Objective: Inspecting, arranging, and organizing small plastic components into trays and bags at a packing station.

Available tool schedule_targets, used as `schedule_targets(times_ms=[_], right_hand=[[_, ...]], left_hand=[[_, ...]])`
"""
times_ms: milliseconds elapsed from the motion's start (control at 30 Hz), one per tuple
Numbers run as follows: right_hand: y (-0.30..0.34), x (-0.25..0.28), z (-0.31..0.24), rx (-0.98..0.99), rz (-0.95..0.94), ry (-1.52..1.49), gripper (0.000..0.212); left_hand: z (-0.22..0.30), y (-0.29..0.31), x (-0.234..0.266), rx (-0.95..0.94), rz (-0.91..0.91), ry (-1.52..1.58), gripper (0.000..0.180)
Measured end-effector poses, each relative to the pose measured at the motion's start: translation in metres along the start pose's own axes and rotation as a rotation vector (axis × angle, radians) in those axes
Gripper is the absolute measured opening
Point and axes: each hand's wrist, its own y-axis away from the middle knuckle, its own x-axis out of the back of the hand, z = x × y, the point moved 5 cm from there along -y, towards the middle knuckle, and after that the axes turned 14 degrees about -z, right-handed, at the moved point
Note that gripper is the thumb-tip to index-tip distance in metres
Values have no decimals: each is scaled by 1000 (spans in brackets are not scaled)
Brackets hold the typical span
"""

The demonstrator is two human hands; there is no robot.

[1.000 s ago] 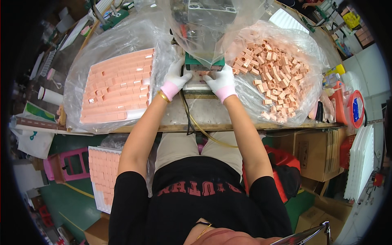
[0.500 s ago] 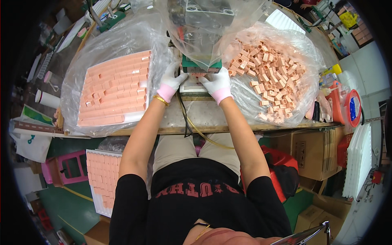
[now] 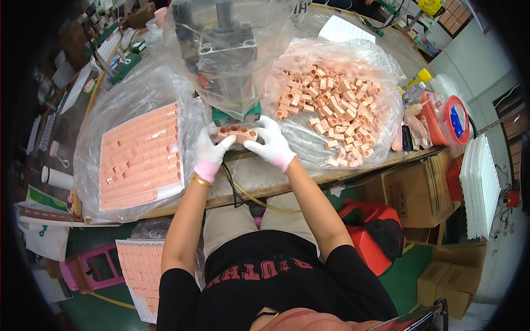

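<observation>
A short row of several peach-pink plastic tubes [image 3: 237,134], their round openings facing up, is held between my two gloved hands. My left hand [image 3: 211,148], in a white glove with a pink cuff, closes on the row's left end. On the right end, my right hand [image 3: 273,145] grips with thumb and fingers. Just beyond the tubes stands a press [image 3: 228,52] draped in clear plastic, with a green block [image 3: 236,114] at its lower end. Part of the press's base is hidden behind the tubes and hands.
Loose peach tubes [image 3: 337,107] lie piled on clear plastic sheeting to the right. At the left, a white tray [image 3: 170,191] carries rows of similar pieces. A black cable and yellow hose [image 3: 256,199] hang over the table edge. Right of the pile are a red basket [image 3: 457,117] and bottles.
Both hands have drawn back from under the press's green block, bringing the row of tubes into sight. The view has shifted and turned, so the press and pile now appear further left.
</observation>
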Motion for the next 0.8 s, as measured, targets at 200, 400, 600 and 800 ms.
schedule_targets(times_ms=[200, 400, 600, 800], right_hand=[[37, 12, -12, 82, -249, -235, 40], [59, 0, -10, -147, -276, -381, 40], [72, -27, 1, -177, -255, -626, 42], [78, -27, -10, -318, -224, -685, 41]], left_hand=[[27, 28, -27, 242, -403, 526, 50], [18, 41, -47, 356, -470, 643, 45], [17, 59, -48, 441, -419, 767, 39], [22, 65, -47, 506, -432, 756, 38]])
